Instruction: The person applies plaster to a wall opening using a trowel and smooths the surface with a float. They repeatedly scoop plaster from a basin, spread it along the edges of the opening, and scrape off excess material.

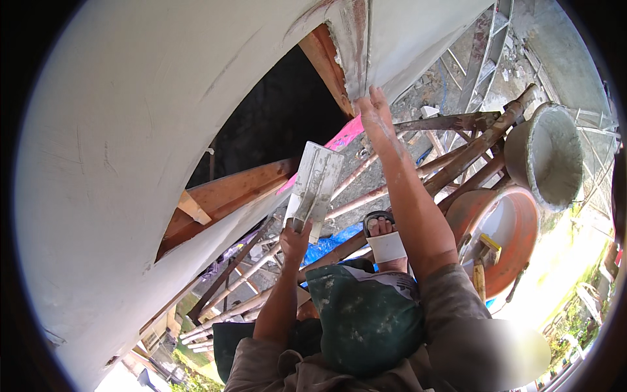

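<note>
My left hand point(295, 240) is closed around the handle of a flat plastering trowel point(321, 173), whose plate is smeared with pale plaster. The trowel is held up beside the lower edge of a dark opening point(268, 114) in the wall. My right arm reaches up and away to the wall. There my right hand point(375, 114), dusted with plaster, has its fingers stretched out against the corner strip point(356, 59) beside the opening. This strip shows rough, reddish-brown streaks. No tool shows in the right hand; its fingertips are partly hidden.
A smooth white wall point(124, 117) fills the left. Wooden framing point(235, 193) and a pink strip point(345, 136) edge the opening. Scaffold poles point(477, 150) cross below me. An orange tub point(532, 222) with a yellow-edged tool point(490, 248) and a grey bucket point(555, 157) stand at right.
</note>
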